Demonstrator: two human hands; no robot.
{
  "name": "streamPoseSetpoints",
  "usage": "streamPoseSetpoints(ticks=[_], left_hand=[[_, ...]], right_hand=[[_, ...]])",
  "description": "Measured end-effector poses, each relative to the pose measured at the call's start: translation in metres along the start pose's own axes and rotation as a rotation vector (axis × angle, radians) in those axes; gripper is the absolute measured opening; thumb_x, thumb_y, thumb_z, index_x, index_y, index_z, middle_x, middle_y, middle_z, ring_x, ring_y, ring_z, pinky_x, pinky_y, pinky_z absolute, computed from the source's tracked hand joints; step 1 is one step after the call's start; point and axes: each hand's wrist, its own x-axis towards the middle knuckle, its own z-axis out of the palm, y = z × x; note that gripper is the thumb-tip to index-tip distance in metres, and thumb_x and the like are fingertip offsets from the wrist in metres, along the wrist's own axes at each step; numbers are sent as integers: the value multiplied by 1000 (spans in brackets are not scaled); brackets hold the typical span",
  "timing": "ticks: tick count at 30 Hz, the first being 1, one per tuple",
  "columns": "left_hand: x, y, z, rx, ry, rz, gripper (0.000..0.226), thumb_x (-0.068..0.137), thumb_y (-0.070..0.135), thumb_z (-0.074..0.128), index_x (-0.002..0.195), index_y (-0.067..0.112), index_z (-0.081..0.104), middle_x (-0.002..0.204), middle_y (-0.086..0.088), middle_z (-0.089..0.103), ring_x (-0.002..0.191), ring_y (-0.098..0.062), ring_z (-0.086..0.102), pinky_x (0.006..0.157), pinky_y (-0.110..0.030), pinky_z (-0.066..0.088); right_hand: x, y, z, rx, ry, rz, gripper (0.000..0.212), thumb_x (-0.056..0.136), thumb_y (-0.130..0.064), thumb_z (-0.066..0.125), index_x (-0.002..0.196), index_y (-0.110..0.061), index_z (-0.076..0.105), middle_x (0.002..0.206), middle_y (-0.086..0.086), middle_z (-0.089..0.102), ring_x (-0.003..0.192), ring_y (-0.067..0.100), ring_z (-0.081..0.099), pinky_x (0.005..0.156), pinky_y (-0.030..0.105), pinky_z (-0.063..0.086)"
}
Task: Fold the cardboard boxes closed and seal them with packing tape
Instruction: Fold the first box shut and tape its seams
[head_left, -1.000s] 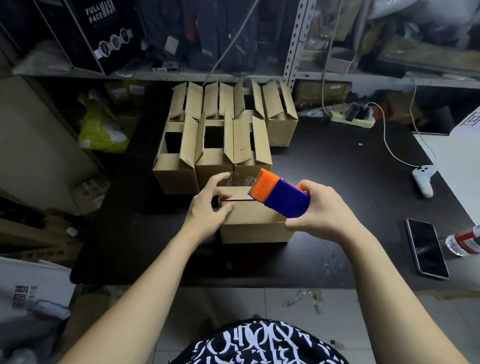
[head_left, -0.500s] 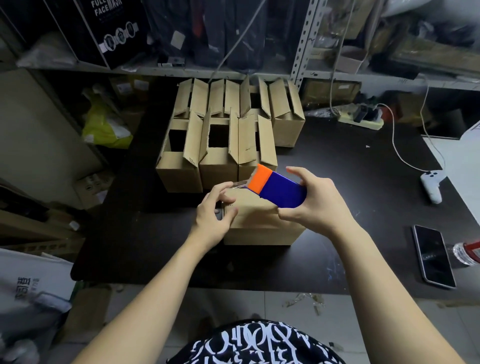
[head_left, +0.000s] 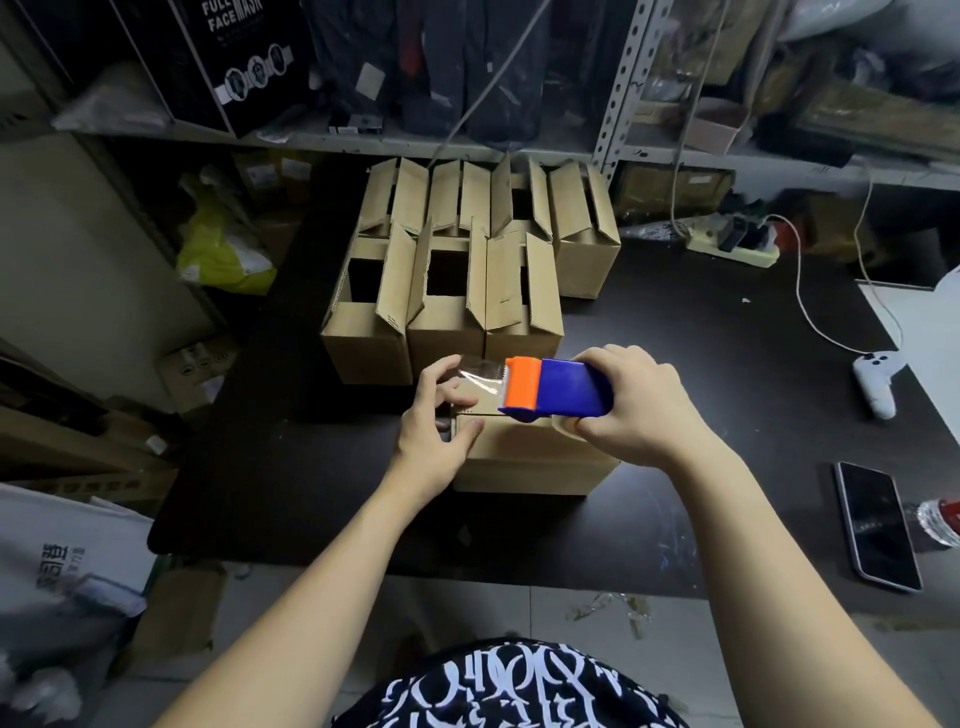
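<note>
Now my right grip (head_left: 639, 405) clenches the tape dispenser (head_left: 561, 387) over the closed box (head_left: 530, 462) on the bench (head_left: 727, 364); my left grip (head_left: 441, 415) pinches the tape strip (head_left: 480, 376) at its left edge. Flimsy, sticky film; light, stiff cardboard, I judge.

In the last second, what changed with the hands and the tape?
The right hand levelled the tilted tape dispenser; clear tape now stretches from it to the left hand, which pinches its end. The closed box and open boxes stayed put.
</note>
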Motion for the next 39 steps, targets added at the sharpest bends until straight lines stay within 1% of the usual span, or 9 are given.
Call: streamPoseSetpoints(ticks=[3,5,9,11,13,17,22,34,39], left_hand=[[-2,4,1,-16,10,-10,77,90,12,79,146,42,35,112,11,71,124,20,47,92,2,33],[-1,5,-1,-22,5,-11,74,89,12,80,144,39,39,114,10,71,119,23,50,93,-9,40],[-1,7,-13,-219,14,-28,46,89,18,71,131,27,57,115,-1,73,121,-3,62,100,-27,52],[-4,17,-15,-399,98,-92,25,94,26,60,117,22,68,112,-3,74,109,-4,67,90,-21,54],[-4,26,-13,-446,212,-174,16,105,26,58,105,22,73,98,9,77,95,5,68,78,-17,54],[0,28,-5,-406,366,-318,11,100,21,69,103,19,79,93,13,76,95,-2,70,78,-20,56],[1,16,-1,-303,393,-368,6,98,23,72,100,25,78,98,12,75,97,-1,67,76,-17,50],[2,-5,16,-268,452,-495,6,96,25,74,92,27,77,91,15,73,92,-2,66,79,-24,53],[1,-9,24,-335,449,-547,11,98,25,72,89,28,77,90,14,74,97,-6,68,77,-25,53]], right_hand=[[2,4,3,-43,31,-5,45,74,-51,79,109,-34,56,99,-12,59,95,15,51,80,34,34],[2,6,3,-32,42,-7,51,68,-66,68,107,-36,57,97,-14,58,95,16,51,79,34,33],[5,3,9,-9,62,13,68,70,-92,41,106,-37,59,97,-16,57,94,12,48,81,34,35],[7,0,13,-28,134,39,59,77,-85,39,100,-34,60,94,-13,58,92,16,49,78,34,34],[8,0,16,-28,181,45,49,81,-75,49,98,-31,62,93,-11,59,89,18,51,74,34,35],[9,1,18,-31,188,23,41,89,-68,60,100,-29,65,94,-10,62,89,15,49,74,33,35],[12,-1,20,-13,149,11,46,88,-71,60,108,-30,65,101,-13,63,96,9,49,69,27,41],[16,-9,26,-6,185,-51,48,84,-70,66,108,-29,64,99,-15,62,95,8,48,65,14,34],[19,-4,18,100,70,-60,35,88,-47,67,113,-24,63,100,-13,60,99,10,51,70,15,39]])
